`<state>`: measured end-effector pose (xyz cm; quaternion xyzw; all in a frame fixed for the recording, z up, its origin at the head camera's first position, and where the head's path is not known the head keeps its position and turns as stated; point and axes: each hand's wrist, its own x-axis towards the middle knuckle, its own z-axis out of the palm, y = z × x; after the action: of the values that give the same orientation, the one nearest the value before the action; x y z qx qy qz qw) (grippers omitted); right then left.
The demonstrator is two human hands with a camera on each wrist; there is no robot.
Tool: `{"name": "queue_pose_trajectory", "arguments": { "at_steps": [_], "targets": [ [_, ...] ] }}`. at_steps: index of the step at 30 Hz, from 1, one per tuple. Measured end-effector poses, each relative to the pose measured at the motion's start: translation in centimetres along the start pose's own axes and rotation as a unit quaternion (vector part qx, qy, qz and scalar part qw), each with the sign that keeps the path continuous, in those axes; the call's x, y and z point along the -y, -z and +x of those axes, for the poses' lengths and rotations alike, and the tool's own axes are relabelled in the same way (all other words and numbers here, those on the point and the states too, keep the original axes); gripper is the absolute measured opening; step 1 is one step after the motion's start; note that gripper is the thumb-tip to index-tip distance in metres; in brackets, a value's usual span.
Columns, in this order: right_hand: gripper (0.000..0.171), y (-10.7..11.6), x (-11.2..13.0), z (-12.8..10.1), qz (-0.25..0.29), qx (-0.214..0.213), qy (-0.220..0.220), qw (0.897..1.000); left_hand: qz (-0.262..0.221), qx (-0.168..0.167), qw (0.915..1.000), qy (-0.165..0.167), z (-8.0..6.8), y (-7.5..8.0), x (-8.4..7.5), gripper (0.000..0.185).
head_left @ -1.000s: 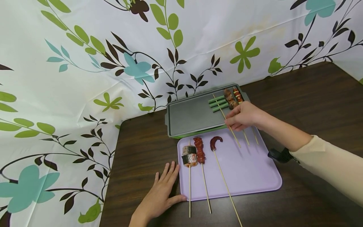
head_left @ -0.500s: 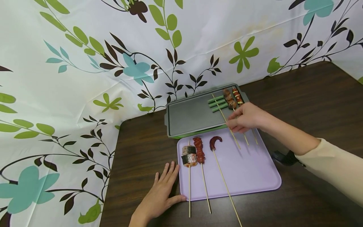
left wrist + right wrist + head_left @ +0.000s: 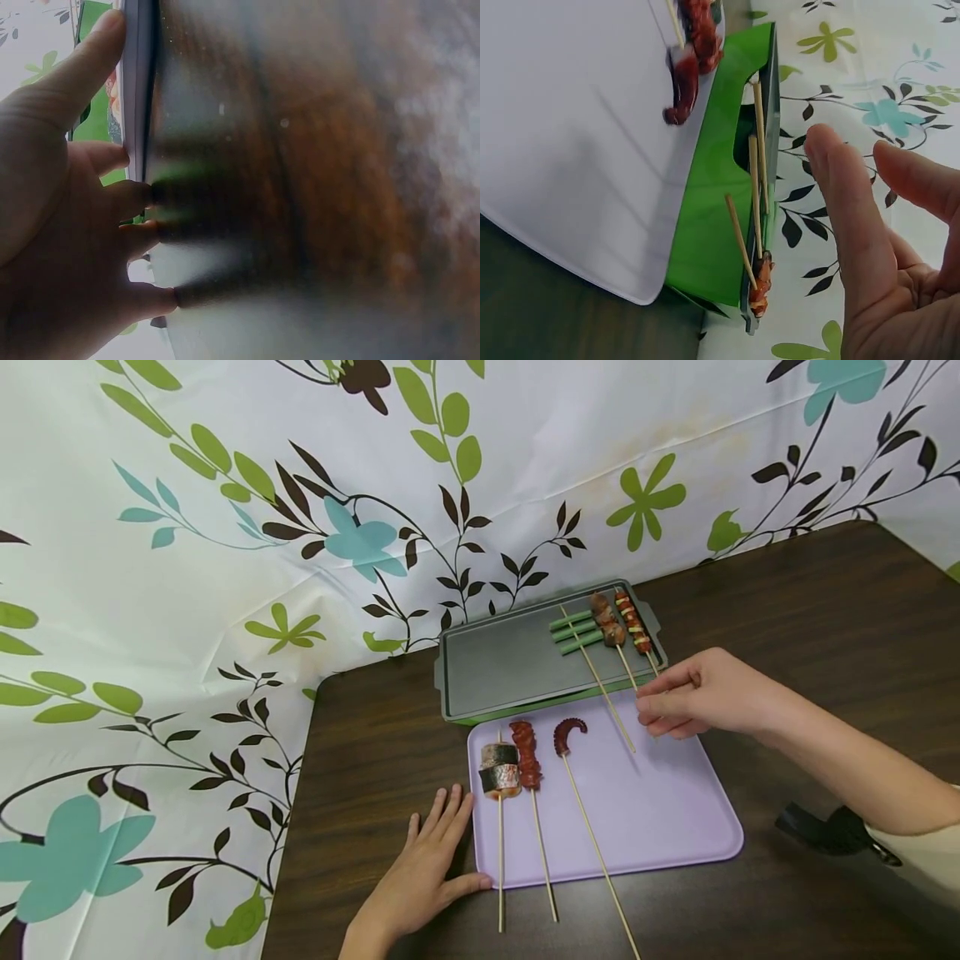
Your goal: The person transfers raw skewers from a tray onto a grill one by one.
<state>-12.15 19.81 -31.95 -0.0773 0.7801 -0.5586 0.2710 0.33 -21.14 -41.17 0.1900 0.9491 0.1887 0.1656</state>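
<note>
My right hand (image 3: 697,697) hovers over the tray's far right corner, thumb and fingers apart in the right wrist view and holding nothing. Nearest to it are the sticks of three skewers on the grill plate (image 3: 495,664): one with green stalks (image 3: 577,643), one with browned meat chunks (image 3: 609,620), one with red and yellow pieces (image 3: 633,622). My left hand (image 3: 423,868) lies flat on the table, its thumb touching the near left corner of the lilac tray (image 3: 667,810). On that tray are a seaweed-wrapped skewer (image 3: 500,768), a red meat skewer (image 3: 527,760) and an octopus tentacle skewer (image 3: 567,737).
The grill has a green side (image 3: 720,202) and stands behind the tray, against a leaf-patterned cloth (image 3: 525,460). Several stick ends overhang the tray's near edge. A black strap or buckle (image 3: 825,831) hangs by the right sleeve. Dark wood table (image 3: 360,760) surrounds everything.
My right hand has let go of the green-stalk skewer's stick and moved right, uncovering the red and yellow skewer. That skewer with green stalks stays on the grill. The left hand has not moved.
</note>
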Motion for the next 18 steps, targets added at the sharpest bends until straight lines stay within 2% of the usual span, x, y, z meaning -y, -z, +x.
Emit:
{"name": "queue_pose_trajectory", "arguments": {
  "at_steps": [6,11,14,18],
  "targets": [
    [0.04,-0.8,-2.1,-2.7,0.037,0.07,-0.005,0.997,-0.003,0.0,1.0,-0.001,0.0,0.0,0.0,0.097],
    [0.034,-3.3,-5.1,-3.8,0.07,0.125,0.008,0.99,-0.002,0.007,1.0,0.006,0.1,0.0,0.0,0.098],
    [0.034,-5.1,-6.8,-3.8,0.092,0.124,0.004,0.988,-0.003,0.006,1.0,0.005,0.1,0.0,0.1,0.098],
    [0.037,-6.9,-8.2,-3.3,0.115,0.099,-0.01,0.988,-0.005,0.005,1.0,0.004,0.0,0.1,0.0,0.098]
  ]
}}
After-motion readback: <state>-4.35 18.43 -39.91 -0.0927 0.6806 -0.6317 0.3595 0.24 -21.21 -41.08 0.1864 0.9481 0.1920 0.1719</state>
